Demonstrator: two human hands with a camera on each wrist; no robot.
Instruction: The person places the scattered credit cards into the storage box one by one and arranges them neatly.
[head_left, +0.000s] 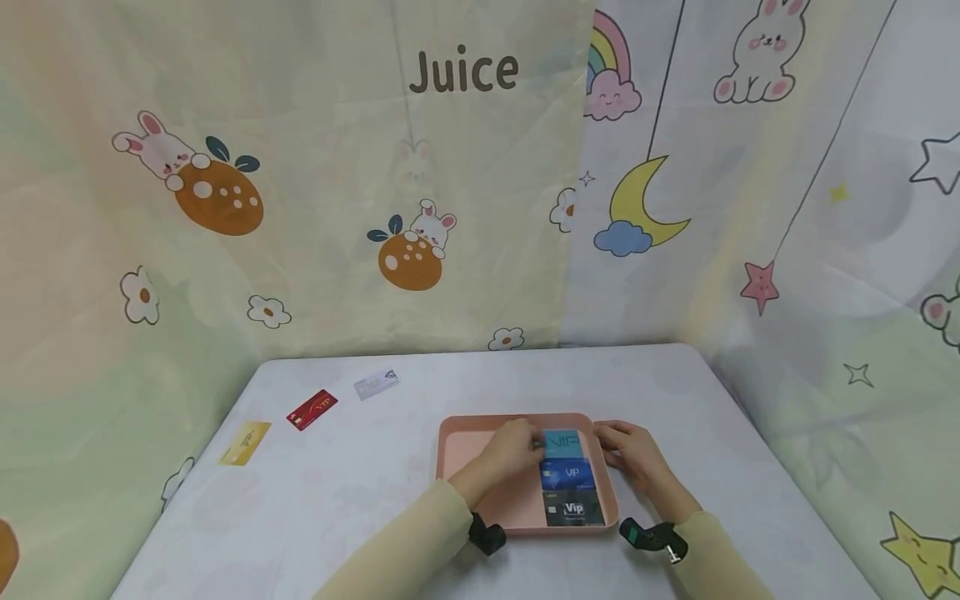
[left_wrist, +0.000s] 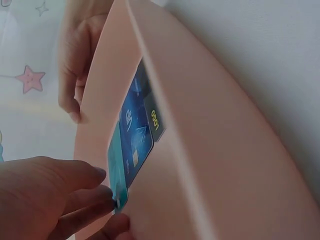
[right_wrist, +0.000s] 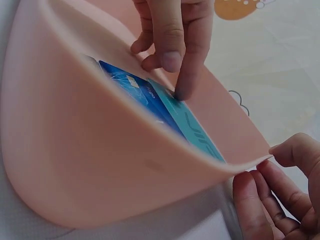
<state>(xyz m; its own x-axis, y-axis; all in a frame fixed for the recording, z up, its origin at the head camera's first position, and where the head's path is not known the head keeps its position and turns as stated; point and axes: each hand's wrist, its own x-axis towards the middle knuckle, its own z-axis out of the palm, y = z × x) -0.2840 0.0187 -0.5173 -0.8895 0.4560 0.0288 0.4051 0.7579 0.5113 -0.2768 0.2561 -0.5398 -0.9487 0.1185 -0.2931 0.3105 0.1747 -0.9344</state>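
Note:
A pink tray (head_left: 513, 504) lies on the table with three cards in a column along its right side. At the far end is a teal VIP card (head_left: 564, 444), then a blue VIP card (head_left: 567, 474), then a black Vip card (head_left: 573, 509). My left hand (head_left: 510, 450) reaches inside the tray, a fingertip touching the left end of the teal card. At the far right corner my right hand (head_left: 632, 454) pinches the tray's rim (right_wrist: 260, 159) between thumb and fingers. The blue card partly hides the black one in the right wrist view.
Left of the tray, a yellow card (head_left: 245, 443), a red VIP card (head_left: 312, 409) and a pale lilac card (head_left: 377, 384) lie apart on the white table (head_left: 337, 475). Printed curtains (head_left: 315, 167) hang behind and beside the table.

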